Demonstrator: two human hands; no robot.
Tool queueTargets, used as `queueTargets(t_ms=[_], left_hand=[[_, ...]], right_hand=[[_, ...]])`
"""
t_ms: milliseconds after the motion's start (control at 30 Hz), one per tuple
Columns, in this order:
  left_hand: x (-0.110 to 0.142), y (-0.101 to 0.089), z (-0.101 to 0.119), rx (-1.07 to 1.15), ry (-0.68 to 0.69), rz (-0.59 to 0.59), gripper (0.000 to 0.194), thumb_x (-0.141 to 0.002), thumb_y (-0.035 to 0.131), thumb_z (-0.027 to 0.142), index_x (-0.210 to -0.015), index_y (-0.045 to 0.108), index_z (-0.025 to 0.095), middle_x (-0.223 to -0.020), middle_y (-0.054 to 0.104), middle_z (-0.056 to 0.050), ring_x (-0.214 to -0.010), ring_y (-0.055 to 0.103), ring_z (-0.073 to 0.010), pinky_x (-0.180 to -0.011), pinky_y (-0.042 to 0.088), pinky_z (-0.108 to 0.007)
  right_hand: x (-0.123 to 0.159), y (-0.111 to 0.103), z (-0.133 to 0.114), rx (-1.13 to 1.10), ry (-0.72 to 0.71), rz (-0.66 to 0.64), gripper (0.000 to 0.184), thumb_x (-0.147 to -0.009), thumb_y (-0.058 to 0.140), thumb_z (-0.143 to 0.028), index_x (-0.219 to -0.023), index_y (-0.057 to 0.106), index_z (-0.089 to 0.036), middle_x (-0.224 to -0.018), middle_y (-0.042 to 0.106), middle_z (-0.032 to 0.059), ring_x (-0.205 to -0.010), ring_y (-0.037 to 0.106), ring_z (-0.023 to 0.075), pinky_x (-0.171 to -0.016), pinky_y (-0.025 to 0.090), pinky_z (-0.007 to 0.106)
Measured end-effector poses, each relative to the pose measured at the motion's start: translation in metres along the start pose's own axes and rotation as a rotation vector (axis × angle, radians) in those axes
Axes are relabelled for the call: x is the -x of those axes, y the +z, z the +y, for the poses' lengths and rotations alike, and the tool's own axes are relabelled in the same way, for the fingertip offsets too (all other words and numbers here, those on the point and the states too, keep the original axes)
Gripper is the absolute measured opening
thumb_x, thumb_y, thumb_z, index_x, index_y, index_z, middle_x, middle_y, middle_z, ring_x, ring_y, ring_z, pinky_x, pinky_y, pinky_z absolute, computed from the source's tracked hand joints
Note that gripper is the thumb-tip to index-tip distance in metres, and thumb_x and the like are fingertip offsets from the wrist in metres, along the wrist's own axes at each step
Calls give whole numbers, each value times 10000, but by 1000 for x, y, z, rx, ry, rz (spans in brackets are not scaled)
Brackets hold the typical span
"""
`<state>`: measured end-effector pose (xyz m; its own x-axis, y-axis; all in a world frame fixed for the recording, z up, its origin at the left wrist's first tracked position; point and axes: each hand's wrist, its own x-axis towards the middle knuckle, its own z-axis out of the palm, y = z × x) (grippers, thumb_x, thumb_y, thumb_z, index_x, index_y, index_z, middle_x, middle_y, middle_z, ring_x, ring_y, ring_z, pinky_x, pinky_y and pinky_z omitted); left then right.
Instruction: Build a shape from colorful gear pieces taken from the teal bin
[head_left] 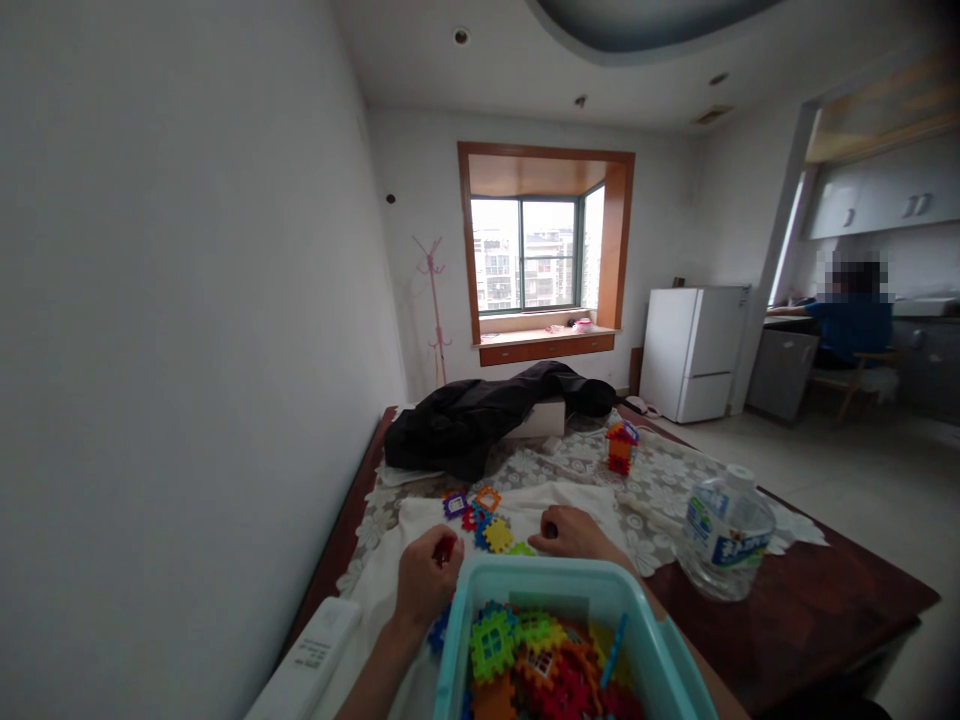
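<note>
My left hand (426,580) rests on the white cloth (420,520) just left of the teal bin (637,620), its fingers pinched round a small red plastic piece (445,549). My right hand (571,533) lies behind the bin's far rim with fingers curled in a loose fist; nothing shows in it. Between and beyond the hands sit loose interlocking tiles (480,518) in purple, orange, blue, yellow and green. The bin holds several more coloured tiles (540,660). A small built block house (621,446) stands farther back on the lace tablecloth.
A water bottle (726,535) lies on the dark wooden table (825,600) at right. A black jacket (480,415) is heaped at the far end. A white remote (311,655) lies near left. Beyond are a white fridge (694,352) and a seated person (851,320).
</note>
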<state>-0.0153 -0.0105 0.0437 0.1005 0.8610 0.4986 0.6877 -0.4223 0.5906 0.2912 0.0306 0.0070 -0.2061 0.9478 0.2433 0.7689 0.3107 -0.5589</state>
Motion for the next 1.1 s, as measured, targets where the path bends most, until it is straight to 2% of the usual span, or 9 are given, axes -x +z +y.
queueTargets(t_ms=[200, 267, 367, 500, 600, 767, 967, 1100], left_hand=[[8, -3, -8, 154, 55, 300, 285, -989, 506, 377, -749, 576, 241, -642, 577, 9, -594, 533, -178, -623, 424, -289], [8, -2, -11, 174, 37, 325, 290, -993, 503, 380, -747, 569, 242, -632, 558, 15, -587, 525, -178, -616, 415, -289], [2, 2, -15, 156, -27, 242, 305, -986, 499, 396, -739, 584, 239, -619, 554, 21, -593, 542, -181, -619, 413, -285], [-4, 7, -13, 26, -116, 46, 294, -946, 539, 428, -755, 641, 229, -637, 627, 15, -631, 604, -190, -655, 415, -283], [-4, 8, -4, -111, -149, -109, 266, -948, 545, 397, -791, 680, 229, -722, 719, -10, -716, 664, -205, -686, 399, -282], [-2, 4, 7, -340, -149, -272, 166, -905, 595, 308, -843, 725, 226, -912, 782, -76, -856, 707, -241, -732, 393, -297], [-1, 0, 8, -462, -162, -335, 235, -918, 571, 313, -937, 781, 209, -972, 774, -137, -885, 729, -282, -759, 423, -336], [-1, -1, 10, -471, -161, -356, 288, -940, 563, 364, -925, 803, 206, -982, 769, -159, -891, 735, -298, -782, 440, -352]], right_hand=[[2, -3, -2, 47, -23, -29, 194, -777, 852, -429, -795, 736, -275, -923, 743, 59, -807, 629, 231, -755, 431, 336], [3, -1, -5, 57, -15, -15, 201, -767, 861, -430, -815, 742, -276, -929, 748, 57, -809, 633, 231, -761, 434, 333], [2, 3, -7, 63, -19, -5, 192, -780, 852, -441, -799, 749, -279, -878, 752, 51, -790, 635, 233, -748, 431, 335], [1, 7, -5, 60, -28, -41, 267, -800, 828, -482, -659, 721, -283, -726, 722, 52, -734, 628, 238, -725, 427, 345], [2, 6, -4, -1, -9, -30, 327, -785, 835, -525, -598, 710, -287, -662, 700, 52, -703, 619, 236, -717, 435, 350], [5, 3, -6, -27, -15, -5, 313, -799, 814, -530, -618, 737, -288, -667, 704, 61, -693, 613, 235, -717, 433, 360], [5, -3, -6, 20, 3, -52, 276, -816, 806, -497, -646, 755, -286, -706, 727, 59, -702, 615, 227, -713, 426, 349], [4, 0, -3, -20, -61, -75, 276, -830, 788, -488, -646, 757, -286, -705, 730, 55, -684, 613, 220, -709, 432, 347]])
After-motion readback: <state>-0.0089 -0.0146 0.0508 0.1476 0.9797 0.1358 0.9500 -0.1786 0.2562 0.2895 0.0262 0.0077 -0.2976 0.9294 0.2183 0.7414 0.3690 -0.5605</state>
